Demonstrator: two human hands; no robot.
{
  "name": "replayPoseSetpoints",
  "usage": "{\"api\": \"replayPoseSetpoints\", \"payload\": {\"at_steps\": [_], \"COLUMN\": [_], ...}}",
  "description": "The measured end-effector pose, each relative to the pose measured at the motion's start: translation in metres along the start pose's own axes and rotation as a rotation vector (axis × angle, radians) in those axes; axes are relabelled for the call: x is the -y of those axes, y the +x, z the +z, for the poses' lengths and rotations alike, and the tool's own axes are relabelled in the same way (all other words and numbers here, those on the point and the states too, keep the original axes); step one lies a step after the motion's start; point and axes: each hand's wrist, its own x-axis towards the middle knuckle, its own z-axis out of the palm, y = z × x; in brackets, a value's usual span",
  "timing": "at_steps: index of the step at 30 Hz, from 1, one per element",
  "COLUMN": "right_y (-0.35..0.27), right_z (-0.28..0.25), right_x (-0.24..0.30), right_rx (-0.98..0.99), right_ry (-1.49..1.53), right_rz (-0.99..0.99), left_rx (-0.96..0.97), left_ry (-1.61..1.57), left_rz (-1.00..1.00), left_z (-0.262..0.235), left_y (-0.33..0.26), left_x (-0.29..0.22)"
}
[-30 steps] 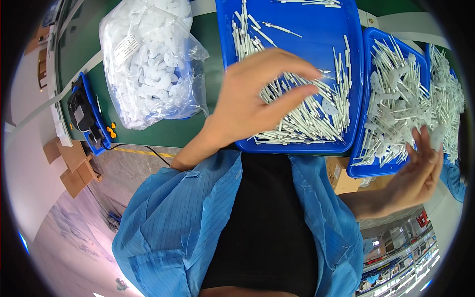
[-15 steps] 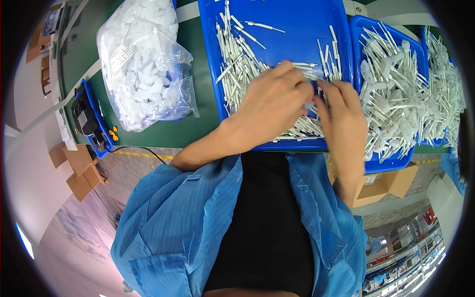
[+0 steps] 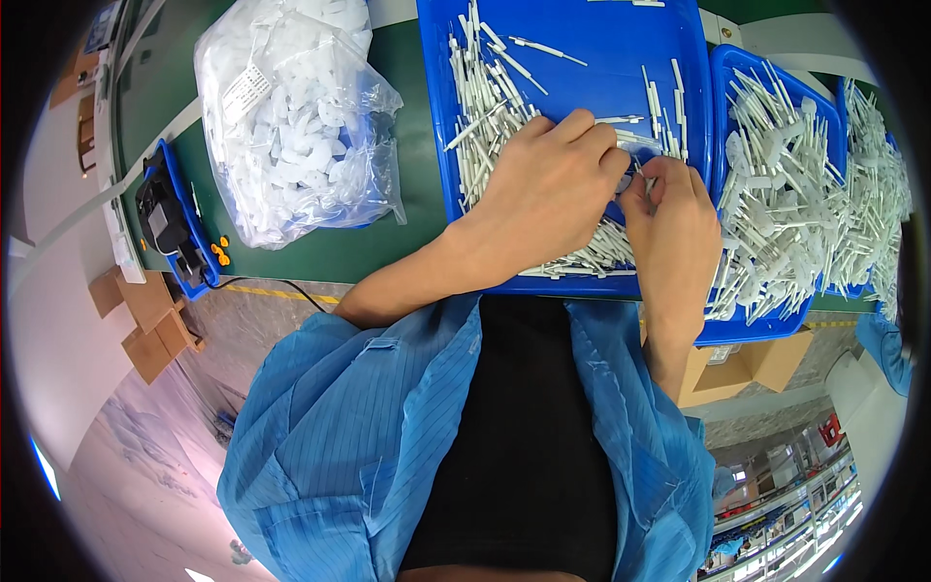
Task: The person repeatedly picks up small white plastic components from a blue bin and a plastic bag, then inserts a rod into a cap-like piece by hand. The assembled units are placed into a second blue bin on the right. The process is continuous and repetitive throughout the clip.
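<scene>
Over the near part of a large blue tray (image 3: 572,283), my two hands meet with their fingertips close together. My left hand (image 3: 558,189) is closed, its fingers curled and bent toward the right hand. My right hand (image 3: 676,221) is closed too, thumb and forefinger pinched at the left hand's fingertips. A small pale piece shows between them, mostly hidden by the fingers, and I cannot make out its kind. Slim white sticks (image 3: 482,141) with thin ends lie heaped along the tray's left side and under my hands. A few more sticks (image 3: 679,107) lie at its right side.
Left of the tray lies a clear plastic bag (image 3: 291,136) of translucent white pieces. To the right, a blue bin (image 3: 722,333) holds sticks with translucent pieces on them; another full bin (image 3: 873,184) stands beyond. A small blue tray (image 3: 184,209) with a black device sits far left.
The tray, bag and bins have shifted slightly rightward in the picture. My right fingers have drawn in to a tighter pinch against the left fingertips.
</scene>
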Motion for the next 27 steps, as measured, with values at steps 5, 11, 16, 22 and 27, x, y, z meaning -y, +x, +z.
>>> {"api": "replayPoseSetpoints", "payload": {"at_steps": [5, 11, 16, 22, 27], "right_y": [0.012, 0.003, 0.001, 0.004, 0.005], "right_z": [-0.008, -0.021, -0.024, 0.012, 0.003], "right_x": [-0.003, 0.001, 0.014, 0.027, 0.046], "right_rx": [-0.019, -0.161, 0.100, 0.147, 0.115], "right_ry": [0.075, 0.780, 1.031, 1.381, 1.368], "right_rz": [-0.126, 0.033, 0.078, 0.001, 0.015], "left_rx": [-0.147, -0.183, -0.266, -0.473, -0.525], "left_ry": [-0.115, -0.200, -0.619, -0.680, -0.738], "left_rz": [-0.009, -0.036, -0.111, -0.048, 0.010], "left_z": [0.005, -0.005, -0.017, -0.021, -0.029], "left_y": [-0.003, -0.006, -0.007, -0.007, -0.009], "left_x": [0.007, 0.029, 0.039, 0.033, 0.033]}}
